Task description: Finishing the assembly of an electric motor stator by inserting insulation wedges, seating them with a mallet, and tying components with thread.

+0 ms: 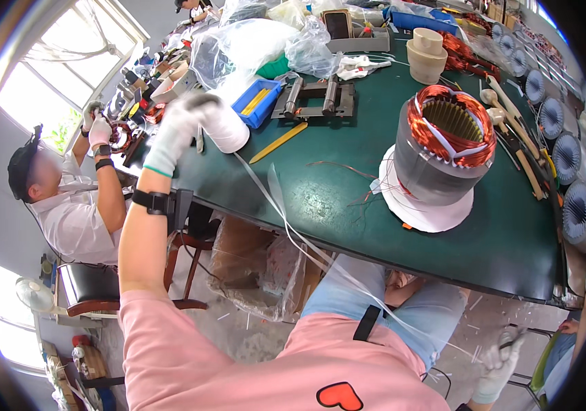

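Touching the white spool (230, 131) on the green table (320, 188), the left hand (182, 123) is blurred; whether it is gripped cannot be told. White tape (283, 214) is stretched toward the right hand (500, 359), whose grip cannot be made out; its forearm is cut off.

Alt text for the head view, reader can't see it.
Blurred gloved left hand at a white spool on a green worktable, pale tape trailing over the edge toward the lap. Gloved right hand is low at right; copper-wound stator sits on white pad.
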{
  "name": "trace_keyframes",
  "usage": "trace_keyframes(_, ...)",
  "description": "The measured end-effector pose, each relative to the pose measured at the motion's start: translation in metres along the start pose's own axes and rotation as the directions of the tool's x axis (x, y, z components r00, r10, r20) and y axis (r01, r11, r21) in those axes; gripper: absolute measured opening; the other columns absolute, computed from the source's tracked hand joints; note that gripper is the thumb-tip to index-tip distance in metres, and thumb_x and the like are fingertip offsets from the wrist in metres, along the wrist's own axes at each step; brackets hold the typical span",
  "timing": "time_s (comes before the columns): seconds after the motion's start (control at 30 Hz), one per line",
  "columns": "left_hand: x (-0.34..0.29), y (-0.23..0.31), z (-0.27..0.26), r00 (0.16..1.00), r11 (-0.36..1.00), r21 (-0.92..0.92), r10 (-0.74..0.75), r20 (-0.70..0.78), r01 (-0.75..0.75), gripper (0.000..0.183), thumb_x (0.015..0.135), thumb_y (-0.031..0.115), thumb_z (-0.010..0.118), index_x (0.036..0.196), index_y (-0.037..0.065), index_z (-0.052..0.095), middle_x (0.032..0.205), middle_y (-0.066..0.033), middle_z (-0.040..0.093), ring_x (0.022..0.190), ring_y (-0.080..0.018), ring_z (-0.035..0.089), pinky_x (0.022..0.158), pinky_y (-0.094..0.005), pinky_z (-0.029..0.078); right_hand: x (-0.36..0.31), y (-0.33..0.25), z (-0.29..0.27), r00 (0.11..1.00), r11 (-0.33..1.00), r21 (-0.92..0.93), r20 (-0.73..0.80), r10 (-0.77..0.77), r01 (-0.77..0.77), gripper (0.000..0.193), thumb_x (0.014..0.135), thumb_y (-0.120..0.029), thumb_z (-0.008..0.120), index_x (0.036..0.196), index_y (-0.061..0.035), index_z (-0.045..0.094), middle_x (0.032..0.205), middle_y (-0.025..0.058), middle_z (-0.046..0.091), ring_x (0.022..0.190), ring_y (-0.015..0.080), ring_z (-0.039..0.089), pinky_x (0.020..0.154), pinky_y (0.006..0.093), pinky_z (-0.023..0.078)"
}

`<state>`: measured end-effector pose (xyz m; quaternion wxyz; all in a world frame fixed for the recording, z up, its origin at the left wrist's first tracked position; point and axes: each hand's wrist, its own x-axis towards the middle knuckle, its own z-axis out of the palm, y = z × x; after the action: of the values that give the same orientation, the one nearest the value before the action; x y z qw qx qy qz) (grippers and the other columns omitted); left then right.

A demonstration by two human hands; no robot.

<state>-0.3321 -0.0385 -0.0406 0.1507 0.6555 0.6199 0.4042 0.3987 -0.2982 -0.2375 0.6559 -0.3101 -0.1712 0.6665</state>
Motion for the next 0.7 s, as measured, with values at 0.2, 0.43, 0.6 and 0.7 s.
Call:
trace_keyframes(0.2, 0.035, -0.078, 0.024, 0.941, 0.851, 0.476, -0.06, -0.332, 0.222, 0.095, 0.065, 0.052, 0.088, 0.134, -0.004, 0.055, 0.135, -0.0254, 0.06, 0.125, -0.0347, 0.06, 0.105, -0.0417, 0.048, -0.009, 0.066, -0.007, 0.954, 0.96, 0.036, -0.108, 0.278, -0.276, 0.031, 0.106, -0.039, 0.051, 0.126, -0.0196, 0.065, 0.065, -0.0074, 0.033, 0.044, 0.005, 0.023, 0.039, 0.0235, 0.018)
trace_keyframes(0.43, 0.02, -0.084, -0.024, 0.822, 0.846, -0.327, -0.509, -0.255, 0.422, 0.069, 0.077, 0.048, 0.082, 0.129, 0.008, 0.06, 0.109, -0.0109, 0.067, 0.093, -0.024, 0.068, 0.07, -0.0435, 0.056, -0.097, 0.01, -0.129, 0.664, 0.822, -0.239, -0.718, 0.208, -0.517, 0.032, 0.097, -0.033, 0.064, 0.115, -0.0064, 0.065, 0.089, 0.0049, 0.06, 0.071, 0.0219, 0.056, 0.074, 0.0454, 0.048)
trace_keyframes(0.6, 0.029, -0.065, -0.025, 0.832, 0.888, -0.208, -0.458, -0.312, 0.411, 0.074, 0.077, 0.046, 0.082, 0.129, 0.0, 0.06, 0.115, -0.0132, 0.068, 0.101, -0.0245, 0.068, 0.082, -0.0376, 0.056, -0.204, -0.073, -0.318, 0.207, 0.758, -0.203, -0.974, -0.091, -0.62, 0.041, 0.1, -0.048, 0.059, 0.121, -0.0136, 0.064, 0.083, -0.0021, 0.055, 0.06, 0.0161, 0.047, 0.072, 0.0372, 0.05)
trace_keyframes(0.7, 0.041, -0.106, -0.003, 0.856, 0.914, 0.299, -0.091, -0.509, 0.275, 0.081, 0.077, 0.049, 0.08, 0.133, -0.004, 0.055, 0.12, -0.0196, 0.066, 0.108, -0.0302, 0.066, 0.091, -0.0399, 0.053, -0.171, -0.089, -0.308, 0.451, 0.73, -0.451, -0.866, -0.217, -0.514, 0.046, 0.097, -0.048, 0.062, 0.126, -0.0109, 0.062, 0.096, 0.0056, 0.06, 0.08, 0.0218, 0.056, 0.087, 0.0434, 0.051)
